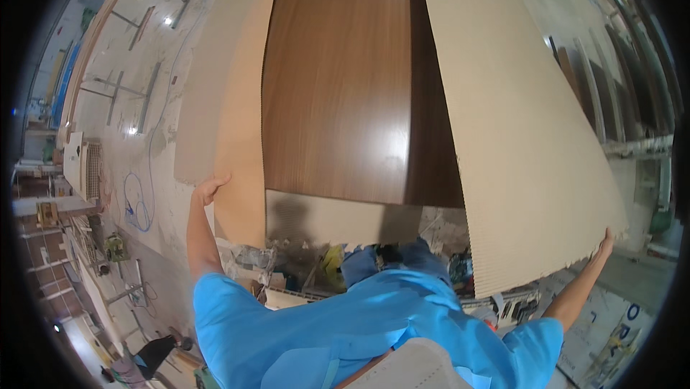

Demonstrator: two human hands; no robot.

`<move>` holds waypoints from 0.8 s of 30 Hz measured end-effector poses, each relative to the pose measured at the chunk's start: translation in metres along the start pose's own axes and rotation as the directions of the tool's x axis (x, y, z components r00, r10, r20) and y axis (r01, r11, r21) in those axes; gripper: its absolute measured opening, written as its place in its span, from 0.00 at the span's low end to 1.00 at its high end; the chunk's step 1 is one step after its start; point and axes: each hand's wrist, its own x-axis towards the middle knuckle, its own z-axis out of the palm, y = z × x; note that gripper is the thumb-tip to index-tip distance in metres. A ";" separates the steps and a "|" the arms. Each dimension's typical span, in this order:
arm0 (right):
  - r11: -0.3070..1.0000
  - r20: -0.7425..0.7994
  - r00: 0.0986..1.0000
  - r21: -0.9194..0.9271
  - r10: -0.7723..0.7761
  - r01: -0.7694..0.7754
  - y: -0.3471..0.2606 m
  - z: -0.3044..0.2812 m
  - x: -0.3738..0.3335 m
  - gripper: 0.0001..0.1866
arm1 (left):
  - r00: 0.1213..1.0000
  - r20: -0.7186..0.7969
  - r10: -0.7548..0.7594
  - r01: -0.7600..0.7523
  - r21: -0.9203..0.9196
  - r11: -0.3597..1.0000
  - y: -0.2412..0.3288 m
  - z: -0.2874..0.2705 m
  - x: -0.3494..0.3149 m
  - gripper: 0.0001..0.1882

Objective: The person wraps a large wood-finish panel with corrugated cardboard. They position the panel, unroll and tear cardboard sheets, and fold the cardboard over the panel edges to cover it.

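Observation:
A brown wood-grain panel (338, 87) lies in front of me, shiny on top, with a darker side along its right. Corrugated cardboard flanks it: a left flap (241, 130) stands up along one edge, and a wide right flap (521, 137) slants outward along the other. My left hand (211, 189) grips the outer edge of the left flap near its close end. Far out to the right, my right hand (606, 245) is closed on the close outer corner of the right flap. More cardboard (338, 220) shows below the panel's near end; whether it joins the flaps is hidden.
Metal stands (147, 101) and a coiled blue hose (136, 209) are on the pale floor to the left. Several boards (604, 87) lean at the right. Tools and clutter (251, 259) lie around my legs, and a printed sheet (593, 335) is at the lower right.

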 end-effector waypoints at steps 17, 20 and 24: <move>0.994 0.001 0.995 0.025 -0.104 0.104 -0.033 -0.036 0.158 0.25 | 0.948 -0.107 -0.299 0.294 -0.059 0.954 -0.073 0.028 -0.092 0.32; 0.994 -0.088 0.992 0.067 -0.085 0.092 -0.031 -0.043 0.168 0.22 | 0.904 -0.223 -0.366 0.359 -0.070 0.931 -0.070 0.032 -0.087 0.34; 0.996 -0.059 0.996 0.059 -0.062 0.065 -0.030 -0.067 0.154 0.21 | 0.948 -0.231 -0.218 0.192 -0.131 0.973 -0.081 0.028 -0.099 0.32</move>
